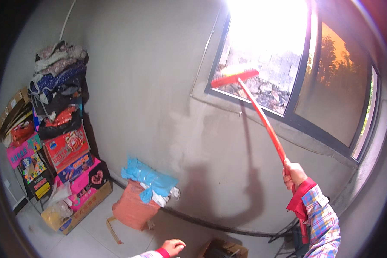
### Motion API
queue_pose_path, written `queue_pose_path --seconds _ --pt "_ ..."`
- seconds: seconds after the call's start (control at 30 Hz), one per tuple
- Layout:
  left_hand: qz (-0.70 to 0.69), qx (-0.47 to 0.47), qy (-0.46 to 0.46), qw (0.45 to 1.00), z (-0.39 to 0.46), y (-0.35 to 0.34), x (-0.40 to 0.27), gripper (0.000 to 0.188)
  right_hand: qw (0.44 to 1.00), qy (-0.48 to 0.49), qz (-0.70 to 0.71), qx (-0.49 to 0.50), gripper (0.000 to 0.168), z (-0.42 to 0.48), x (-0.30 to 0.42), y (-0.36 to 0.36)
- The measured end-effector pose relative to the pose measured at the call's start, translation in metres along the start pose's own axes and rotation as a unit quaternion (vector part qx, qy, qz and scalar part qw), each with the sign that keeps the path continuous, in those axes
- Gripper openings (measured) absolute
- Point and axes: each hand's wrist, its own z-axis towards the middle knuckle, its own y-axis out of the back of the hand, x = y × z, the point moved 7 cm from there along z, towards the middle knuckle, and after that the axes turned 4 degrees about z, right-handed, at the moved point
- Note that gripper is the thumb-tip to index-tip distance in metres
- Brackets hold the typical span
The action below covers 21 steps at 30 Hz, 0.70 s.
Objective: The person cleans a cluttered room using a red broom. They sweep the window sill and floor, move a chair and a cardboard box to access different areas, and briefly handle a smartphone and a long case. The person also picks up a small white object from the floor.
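My right hand [295, 174] grips the red pole of a broom [266, 121]. The pole slants up and to the left, and its lower end runs down beside my plaid sleeve. At the top, the red broom head [235, 78] with pale bristles is level with the lower left part of the sliding window [290, 117]; whether it touches the frame I cannot tell. Low in the view, my left hand [174, 247] hangs with loosely bent fingers and nothing visible in it. Before me stands a bare grey plaster wall [142, 96], with shadows of the pole and arm on it.
Stacked cartons [67, 148] with folded bedding [59, 61] on top stand at left. By the wall's foot sit a pink bag [135, 206] and a blue plastic bag [151, 177]. An open cardboard box [224, 250] lies below. A thin pipe [201, 61] runs around the window.
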Motion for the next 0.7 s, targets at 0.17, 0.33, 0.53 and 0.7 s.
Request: queue_pose_path --seconds 0.17,0.33,0.53,0.7 --pt "-0.002 -0.066 -0.086 0.994 -0.012 -0.023 -0.047 0.014 0.994 -0.026 0.044 0.094 0.052 -0.024 -0.068 0.028" --pt "-0.024 -0.07 -0.098 0.992 -0.006 -0.032 -0.064 0.012 0.979 0.04 0.147 0.137 0.048 -0.042 -0.062 0.047" --pt "-0.058 -0.071 -0.048 0.995 -0.005 -0.022 -0.07 0.012 0.88 0.253 0.327 0.232 0.037 0.0 0.136 0.023" --pt "-0.095 -0.139 -0.019 0.986 -0.011 0.02 -0.066 0.013 0.896 0.324 0.243 0.18 0.029 0.031 0.109 -0.064"
